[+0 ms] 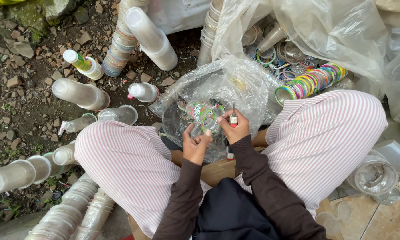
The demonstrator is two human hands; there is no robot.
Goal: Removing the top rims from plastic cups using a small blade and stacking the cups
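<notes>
My left hand [195, 144] holds a clear plastic cup [205, 116] with a green and red printed band, its rim turned toward me. My right hand [233, 128] grips a small cutter [233, 116] with a red handle, the thin blade pointing up beside the cup's rim. Both hands work between my knees, which are covered by pink-and-white striped trousers [133, 155]. Below the cup sits an open clear plastic bag [226, 80].
Long stacks of nested clear cups [151, 40] stand and lie on stony ground at left and front left [64, 218]. A stack of colourful rim rings [308, 82] lies at upper right among large plastic bags [333, 31]. Loose cups [375, 175] rest on tiles at right.
</notes>
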